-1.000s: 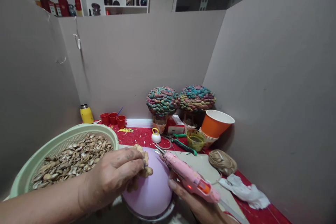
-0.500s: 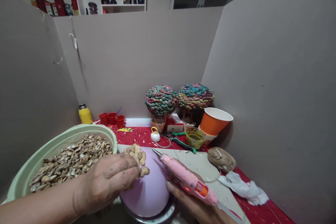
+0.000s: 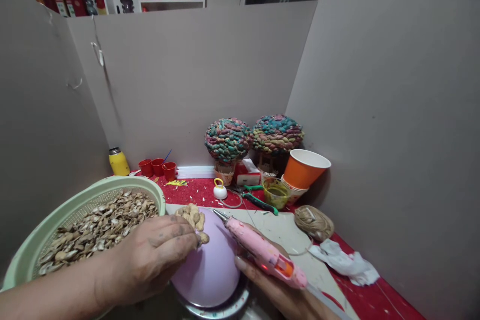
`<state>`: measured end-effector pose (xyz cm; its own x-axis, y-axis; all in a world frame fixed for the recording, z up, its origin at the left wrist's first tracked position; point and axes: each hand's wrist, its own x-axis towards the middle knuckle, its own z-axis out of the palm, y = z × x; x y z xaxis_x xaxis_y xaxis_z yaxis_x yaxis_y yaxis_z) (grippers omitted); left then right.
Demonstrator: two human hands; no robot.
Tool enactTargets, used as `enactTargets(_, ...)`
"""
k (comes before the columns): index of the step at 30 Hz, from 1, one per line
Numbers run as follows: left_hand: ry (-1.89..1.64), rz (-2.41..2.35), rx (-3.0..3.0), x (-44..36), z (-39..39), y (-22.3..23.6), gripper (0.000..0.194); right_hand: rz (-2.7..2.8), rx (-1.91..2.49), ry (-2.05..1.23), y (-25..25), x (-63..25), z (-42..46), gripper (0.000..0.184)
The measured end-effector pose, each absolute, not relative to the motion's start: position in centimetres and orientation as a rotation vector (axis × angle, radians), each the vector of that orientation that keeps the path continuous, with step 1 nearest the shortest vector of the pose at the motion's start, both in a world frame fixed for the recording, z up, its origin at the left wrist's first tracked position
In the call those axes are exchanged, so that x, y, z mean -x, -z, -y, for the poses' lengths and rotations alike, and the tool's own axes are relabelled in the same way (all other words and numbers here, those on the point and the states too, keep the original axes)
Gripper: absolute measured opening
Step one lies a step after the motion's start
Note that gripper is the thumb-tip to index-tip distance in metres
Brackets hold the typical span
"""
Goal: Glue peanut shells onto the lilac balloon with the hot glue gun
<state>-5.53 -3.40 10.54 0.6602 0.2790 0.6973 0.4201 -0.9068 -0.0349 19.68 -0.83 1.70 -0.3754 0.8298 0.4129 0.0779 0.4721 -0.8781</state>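
Note:
A smooth lilac dome [image 3: 213, 275] sits on a round silvery rim [image 3: 236, 305] in front of me; whether it is a balloon or hard plastic I cannot tell. Several peanut shells [image 3: 192, 214] cling to its upper left side. My left hand [image 3: 157, 250] is closed at the dome's left, with its fingertips on a peanut shell [image 3: 203, 238] against the surface. In my right hand [image 3: 270, 285] is a pink hot glue gun [image 3: 262, 252]. Its metal nozzle [image 3: 220, 215] points up and left, close to the dome's top. A small red light glows on the gun.
A green strainer [image 3: 22, 240] full of shell halves stands at left. Behind are red cups [image 3: 169, 171], pliers [image 3: 260, 204], two shell-covered trees [image 3: 228, 140], a yellowish bowl [image 3: 276, 194] and an orange paper cup [image 3: 305, 170]. Twine [image 3: 314, 222] and tissue [image 3: 348, 262] lie right. Grey panels enclose the table.
The view has shifted slightly, so everything sits a little further left and higher. My left fingers stay at the shell on the dome, and the glue gun keeps its place beside it.

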Motion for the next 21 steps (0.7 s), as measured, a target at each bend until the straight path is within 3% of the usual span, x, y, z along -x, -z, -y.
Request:
enactTargets(6, 1.065, 0.678, 2.772, 6.1, 4.1, -10.5, 0.035, 1.799, 0.793, -0.998, -1.3, -20.0, 0.7, 0.040)
enactTargets(13, 1.341, 1.098, 2.683, 5.1, 5.0, -9.7, 0.024, 1.785, 0.817, -1.046, -0.8, -20.1, 0.6, 0.044)
enactTargets(17, 1.328, 1.392, 2.629, 4.5, 5.3, -9.7, 0.020, 1.787, 0.810, -1.048, -0.9, -20.1, 0.7, 0.042)
enactTargets(21, 1.387, 1.404, 2.621, 4.4, 5.3, -9.8, 0.023, 1.789, 0.836, -1.053, -1.1, -20.1, 0.6, 0.044)
